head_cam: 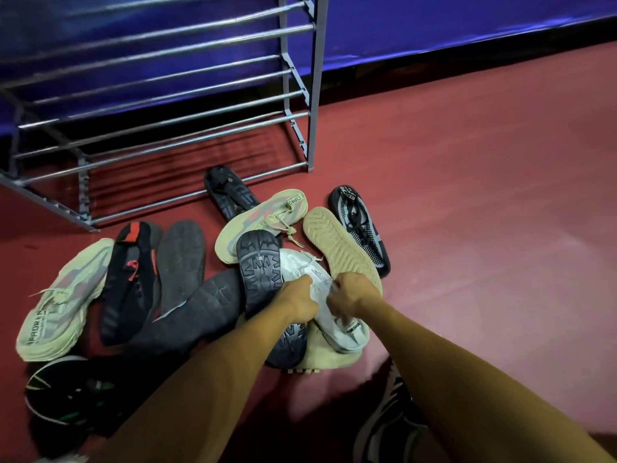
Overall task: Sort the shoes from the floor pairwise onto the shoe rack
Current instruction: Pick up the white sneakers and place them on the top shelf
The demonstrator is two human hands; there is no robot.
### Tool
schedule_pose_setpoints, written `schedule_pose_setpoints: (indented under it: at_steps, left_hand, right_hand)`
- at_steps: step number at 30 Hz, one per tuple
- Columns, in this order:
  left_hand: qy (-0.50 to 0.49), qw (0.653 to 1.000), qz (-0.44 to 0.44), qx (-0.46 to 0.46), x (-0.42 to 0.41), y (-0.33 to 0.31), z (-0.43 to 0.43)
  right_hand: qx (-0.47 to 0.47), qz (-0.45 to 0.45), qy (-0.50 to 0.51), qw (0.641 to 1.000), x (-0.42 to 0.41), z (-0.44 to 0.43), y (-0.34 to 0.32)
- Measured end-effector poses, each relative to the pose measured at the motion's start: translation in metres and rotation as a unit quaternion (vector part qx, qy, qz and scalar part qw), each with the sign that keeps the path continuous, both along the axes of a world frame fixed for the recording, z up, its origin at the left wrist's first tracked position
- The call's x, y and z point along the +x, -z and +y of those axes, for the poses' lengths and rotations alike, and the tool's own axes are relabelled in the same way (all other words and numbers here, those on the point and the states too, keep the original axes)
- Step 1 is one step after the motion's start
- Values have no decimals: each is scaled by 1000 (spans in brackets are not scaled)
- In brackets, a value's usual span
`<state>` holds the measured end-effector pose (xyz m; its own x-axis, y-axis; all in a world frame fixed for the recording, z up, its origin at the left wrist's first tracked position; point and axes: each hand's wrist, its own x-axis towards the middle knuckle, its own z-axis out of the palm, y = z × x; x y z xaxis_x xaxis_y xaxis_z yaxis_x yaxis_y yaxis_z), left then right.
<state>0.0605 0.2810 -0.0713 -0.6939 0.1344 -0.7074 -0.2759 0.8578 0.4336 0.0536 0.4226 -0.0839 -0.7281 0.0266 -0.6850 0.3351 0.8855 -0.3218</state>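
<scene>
A pile of shoes lies on the red floor in front of the grey metal shoe rack (293,71), whose bars carry nothing. In the middle of the pile lies a white sneaker (337,324). My left hand (298,300) grips its upper from the left, and my right hand (350,292) grips it from the right. Beside my left hand lies a black shoe sole-up (262,272). A tan sole (337,242) points away just past my right hand. Two pale green sneakers lie apart, one at the left (56,305) and one behind the pile (263,222).
A black and red shoe (132,282), two dark grey soles (182,259), a black sandal (227,192) and a black and white patterned shoe (359,225) surround the pile. A black and green shoe (63,392) lies near left. Blue wall behind; open floor to the right.
</scene>
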Motion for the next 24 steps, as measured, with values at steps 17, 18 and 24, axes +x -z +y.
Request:
schedule_pose_setpoints:
  at_steps: [17, 18, 24]
  left_hand:
    - [46, 997, 11, 53, 14, -57, -14]
    - [57, 997, 15, 49, 16, -61, -16]
    - [63, 994, 57, 62, 8, -124, -41]
  right_hand:
    - [64, 78, -70, 992, -7, -20, -85]
    - [73, 79, -77, 991, -8, -21, -94]
    - [69, 121, -69, 988, -21, -39, -151]
